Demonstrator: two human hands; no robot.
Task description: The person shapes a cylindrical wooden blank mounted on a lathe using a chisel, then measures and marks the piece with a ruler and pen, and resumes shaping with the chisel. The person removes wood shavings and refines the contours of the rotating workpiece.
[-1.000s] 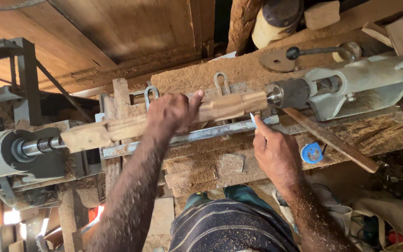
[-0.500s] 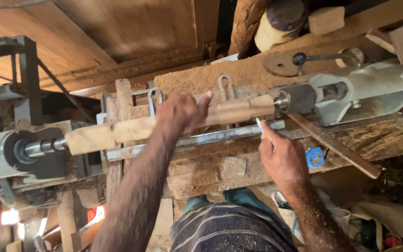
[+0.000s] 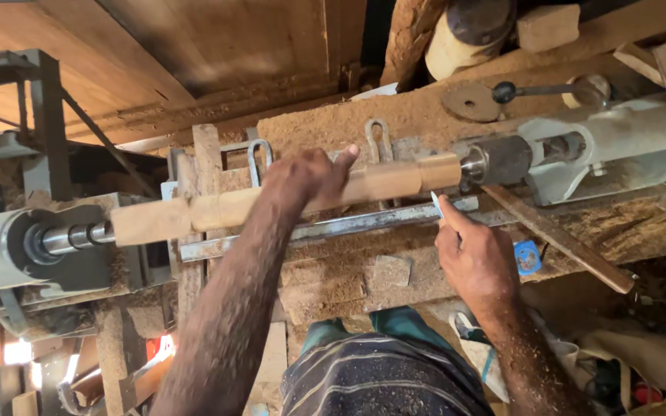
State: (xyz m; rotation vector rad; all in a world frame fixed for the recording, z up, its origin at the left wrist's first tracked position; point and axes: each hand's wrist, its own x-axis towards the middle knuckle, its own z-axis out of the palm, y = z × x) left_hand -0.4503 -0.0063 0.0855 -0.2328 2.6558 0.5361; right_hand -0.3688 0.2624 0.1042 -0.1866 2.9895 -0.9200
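Observation:
A long pale wooden workpiece point(image 3: 217, 209) is mounted on a lathe, between the headstock spindle point(image 3: 71, 239) at left and the grey tailstock point(image 3: 603, 150) at right. My left hand point(image 3: 306, 179) lies over the middle of the workpiece, fingers curled across its top. My right hand point(image 3: 475, 258) is just below the workpiece's right end and pinches a small blue-white marker point(image 3: 435, 205), its tip pointing up at the wood. A metal tool rest bar point(image 3: 325, 229) runs under the workpiece.
Sawdust covers the wooden lathe bed point(image 3: 348, 123). A long wooden stick point(image 3: 556, 240) lies at an angle under the tailstock, beside a small blue object point(image 3: 527, 258). Metal hooks point(image 3: 258, 158) stand behind the workpiece. Clutter fills the lower right.
My right hand has moved slightly left and up, with the marker nearer the workpiece's right end. My left hand stays on the workpiece.

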